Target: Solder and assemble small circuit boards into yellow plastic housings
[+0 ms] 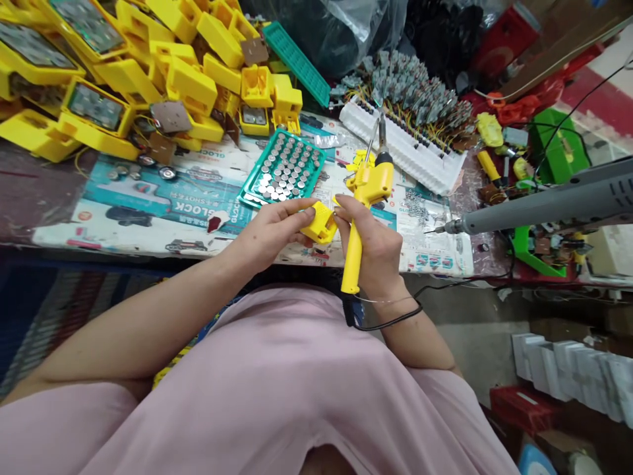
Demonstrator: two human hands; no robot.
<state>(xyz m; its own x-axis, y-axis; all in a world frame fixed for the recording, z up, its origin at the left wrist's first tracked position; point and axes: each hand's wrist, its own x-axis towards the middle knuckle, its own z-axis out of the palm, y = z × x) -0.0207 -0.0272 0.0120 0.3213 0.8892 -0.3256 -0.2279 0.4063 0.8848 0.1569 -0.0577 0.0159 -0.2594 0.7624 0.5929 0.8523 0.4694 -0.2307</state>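
My left hand (277, 231) pinches a small yellow plastic housing (319, 223) with a perforated face, just in front of the table edge. My right hand (378, 247) is wrapped round a yellow soldering gun (354, 257), whose metal tip points away from me. Its black cable hangs below the handle. The thumb and forefinger of that hand also meet near the housing, at a small yellow bit that I cannot make out fully. Beyond my hands lies a green tray (242, 196) holding several round silver cells (284, 173).
Yellow housings (190, 86) are heaped at the back left. A white foam rack (405, 148) with wired grey parts stands at the back right. From the right, a grey electric screwdriver (534, 201) juts over the table. Green bins (558, 148) stand at the right.
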